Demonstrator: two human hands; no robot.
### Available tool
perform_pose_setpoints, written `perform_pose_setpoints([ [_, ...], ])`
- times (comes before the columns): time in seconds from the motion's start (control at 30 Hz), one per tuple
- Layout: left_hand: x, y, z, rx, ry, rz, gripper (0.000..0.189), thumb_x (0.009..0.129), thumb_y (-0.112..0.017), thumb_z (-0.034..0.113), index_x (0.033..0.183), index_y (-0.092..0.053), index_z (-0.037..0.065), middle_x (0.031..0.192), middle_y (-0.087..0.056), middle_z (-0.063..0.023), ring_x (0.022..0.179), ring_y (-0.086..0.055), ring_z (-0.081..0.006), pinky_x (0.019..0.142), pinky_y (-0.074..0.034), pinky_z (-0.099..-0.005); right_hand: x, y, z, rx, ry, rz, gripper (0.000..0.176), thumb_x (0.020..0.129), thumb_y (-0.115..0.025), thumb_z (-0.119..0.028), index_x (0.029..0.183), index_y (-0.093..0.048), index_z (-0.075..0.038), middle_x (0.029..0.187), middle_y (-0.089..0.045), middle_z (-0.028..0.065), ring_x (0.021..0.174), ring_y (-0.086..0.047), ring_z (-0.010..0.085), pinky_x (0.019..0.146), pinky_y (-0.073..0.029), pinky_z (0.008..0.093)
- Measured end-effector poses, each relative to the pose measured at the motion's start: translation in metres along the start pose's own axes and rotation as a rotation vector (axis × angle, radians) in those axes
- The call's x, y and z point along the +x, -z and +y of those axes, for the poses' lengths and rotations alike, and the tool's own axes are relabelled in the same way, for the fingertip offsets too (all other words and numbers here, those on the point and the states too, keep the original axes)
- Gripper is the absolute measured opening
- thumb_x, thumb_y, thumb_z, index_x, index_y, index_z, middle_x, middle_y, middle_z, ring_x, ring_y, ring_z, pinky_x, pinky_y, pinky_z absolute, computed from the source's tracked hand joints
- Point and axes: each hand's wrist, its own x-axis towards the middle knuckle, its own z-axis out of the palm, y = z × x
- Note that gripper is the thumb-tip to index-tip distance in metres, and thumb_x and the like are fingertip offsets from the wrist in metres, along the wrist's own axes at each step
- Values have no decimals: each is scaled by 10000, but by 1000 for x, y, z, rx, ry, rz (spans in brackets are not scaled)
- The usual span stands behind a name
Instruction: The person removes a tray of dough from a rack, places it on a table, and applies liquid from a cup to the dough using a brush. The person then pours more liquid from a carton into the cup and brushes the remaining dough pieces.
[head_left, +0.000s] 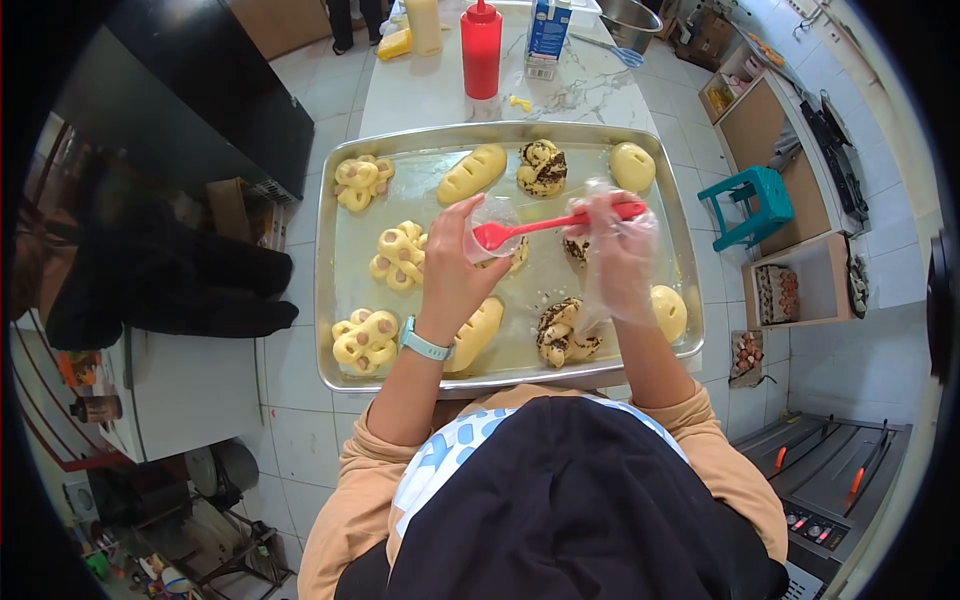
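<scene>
Above the middle of a metal tray (pixel 510 378), my left hand (pixel 455 265) holds a small clear cup (pixel 497 212) between thumb and fingers. My right hand (pixel 622 255), in a clear plastic glove, grips the handle of a red spatula (pixel 555 224). The spatula's head is in the cup. Shaped dough pieces lie on the tray: flower-like ones (pixel 364 340) at the left, slashed ovals (pixel 472 173), dark-speckled twists (pixel 542 167) and round ones (pixel 632 166) at the right. My hands partly hide some of the pieces in the middle row.
Beyond the tray, a red squeeze bottle (pixel 481 55), a blue carton (pixel 548 35) and a whisk (pixel 625 55) are on the marble table (pixel 430 100). A teal stool (pixel 750 208) stands at the right. At the left, a person's dark sleeve or clothing (pixel 200 285) shows.
</scene>
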Motion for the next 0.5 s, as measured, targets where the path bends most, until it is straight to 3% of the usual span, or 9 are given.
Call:
perform_pose_setpoints([
  [0.17, -2, 13, -13, 20, 97, 65, 667, 629, -779, 98, 1245, -530, 35, 1185, -576, -156, 1126, -543, -324, 952, -445, -413, 16, 20, -4, 86, 175, 184, 182, 971, -561, -153, 939, -577, 26, 879, -636, 92, 720, -641, 150, 678, -546, 245],
  [0.23, 0, 17, -18, -1, 103, 96, 669, 629, -780, 96, 1246, -529, 35, 1179, -580, -155, 1112, -553, -323, 948, -447, -411, 20, 18, 1, 46, 173, 201, 170, 970, -563, -152, 953, -555, 17, 860, -637, 81, 700, -643, 139, 661, -546, 231],
  [0.33, 0, 23, -19, -1, 115, 140, 668, 633, -785, 95, 1247, -529, 35, 1168, -586, -155, 1089, -569, -322, 942, -453, -410, 24, 15, 21, -136, 3, 110, 178, 968, -567, -171, 995, -491, -13, 863, -638, 78, 692, -646, 117, 654, -545, 227],
  [0.5, -2, 36, -15, 44, 121, 152, 660, 643, -797, 102, 1245, -535, 41, 1169, -588, -156, 1090, -574, -322, 946, -458, -407, 21, 30, 26, -125, 16, 167, 184, 970, -564, -171, 1011, -487, -9, 868, -641, 84, 702, -657, 118, 652, -541, 224],
])
